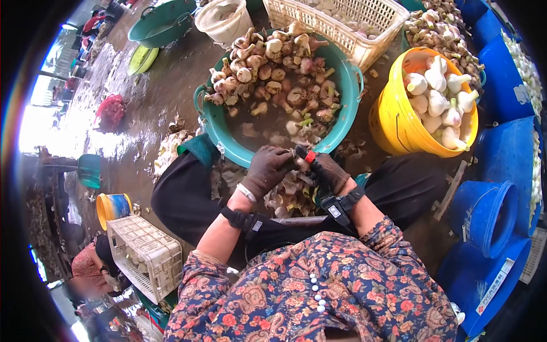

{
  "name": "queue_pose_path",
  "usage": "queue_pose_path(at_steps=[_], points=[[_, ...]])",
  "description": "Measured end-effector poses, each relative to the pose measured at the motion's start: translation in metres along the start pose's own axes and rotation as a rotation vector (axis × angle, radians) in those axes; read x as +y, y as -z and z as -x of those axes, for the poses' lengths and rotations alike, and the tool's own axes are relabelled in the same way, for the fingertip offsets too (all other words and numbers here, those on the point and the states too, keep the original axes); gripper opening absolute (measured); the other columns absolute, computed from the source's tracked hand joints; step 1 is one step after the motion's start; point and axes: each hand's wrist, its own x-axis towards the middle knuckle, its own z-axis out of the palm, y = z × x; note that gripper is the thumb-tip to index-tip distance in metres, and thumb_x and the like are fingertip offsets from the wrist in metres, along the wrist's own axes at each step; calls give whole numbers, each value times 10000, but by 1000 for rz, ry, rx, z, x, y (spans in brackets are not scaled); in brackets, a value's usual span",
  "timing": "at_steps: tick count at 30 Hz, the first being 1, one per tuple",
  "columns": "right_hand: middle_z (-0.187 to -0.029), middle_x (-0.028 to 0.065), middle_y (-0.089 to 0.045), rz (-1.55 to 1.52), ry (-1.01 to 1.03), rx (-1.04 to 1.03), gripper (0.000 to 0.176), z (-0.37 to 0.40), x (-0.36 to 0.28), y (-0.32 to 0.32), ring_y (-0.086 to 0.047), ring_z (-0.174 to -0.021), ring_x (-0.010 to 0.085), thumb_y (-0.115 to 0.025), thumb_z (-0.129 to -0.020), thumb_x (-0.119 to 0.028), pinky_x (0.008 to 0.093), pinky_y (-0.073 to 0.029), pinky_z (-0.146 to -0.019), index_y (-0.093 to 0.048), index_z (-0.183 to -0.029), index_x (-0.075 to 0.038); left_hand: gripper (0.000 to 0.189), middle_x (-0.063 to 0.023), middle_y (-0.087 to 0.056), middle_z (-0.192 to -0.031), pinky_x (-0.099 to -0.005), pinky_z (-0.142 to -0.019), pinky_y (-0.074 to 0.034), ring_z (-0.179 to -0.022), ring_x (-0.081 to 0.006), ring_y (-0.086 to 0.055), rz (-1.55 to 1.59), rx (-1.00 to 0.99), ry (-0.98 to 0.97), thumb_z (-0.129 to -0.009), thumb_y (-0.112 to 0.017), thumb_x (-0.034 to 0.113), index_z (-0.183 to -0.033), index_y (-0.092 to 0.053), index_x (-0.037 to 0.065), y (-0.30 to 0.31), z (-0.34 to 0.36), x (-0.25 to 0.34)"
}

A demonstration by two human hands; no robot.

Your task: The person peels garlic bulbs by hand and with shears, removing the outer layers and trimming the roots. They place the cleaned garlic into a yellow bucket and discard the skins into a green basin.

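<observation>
Two gloved hands meet low over the lap of a person seated on a wet, dirty concrete floor (154,97) strewn with peelings. The left hand (266,168) is closed round a bulb (300,166), held just in front of the near rim of a teal basin (348,74). The bulb is mostly hidden by the fingers, so I cannot tell which way its long axis runs. The right hand (329,172) is clenched on a small tool (308,154) with a red band, whose tip points up and left, touching the bulb.

Unpeeled bulbs are heaped in the basin. Just to its right stands a yellow bucket (387,134) of white peeled ones, and a white crate (364,25) sits beyond. Blue drums (490,214) line the right side. One drum's label (494,288) begins "PVC"; the rest is too small to read. Lower left, another crate (145,251) stands beside a second person (91,262).
</observation>
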Motion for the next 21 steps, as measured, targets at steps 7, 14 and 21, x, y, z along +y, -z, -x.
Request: queue_pose_path(at_steps=[7, 14, 21], points=[[-892, 10, -609, 0, -73, -54, 388, 8, -27, -7, -541, -782, 71, -669, -822, -247, 223, -474, -715, -577, -1120, -16, 165, -110, -660, -819, -303, -652, -490, -749, -175, -635, 409, 121, 562, -791, -661, 167, -903, -668, 45, -22, 8, 9], [-1108, 54, -565, -151, 255, -88, 520, 4, -30, -19, -532, -1007, 126, -705, -740, -67, 271, -433, -886, -509, -1219, -13, 301, -118, -645, -968, -307, -755, -492, -839, -223, -627, 529, 110, 321, -774, -668, 32, -1064, -592, 3, -20, 30, -12], [-974, 132, -582, 711, 601, 260, 347, 11, -25, -31, -560, -911, 274, -678, -699, -101, 330, -460, -800, -637, -1043, -77, 264, -29, -634, -935, -269, -719, -475, -811, -141, -590, 1460, 221, 892, -839, -631, 130, -1054, -592, -19, -22, 27, -5]])
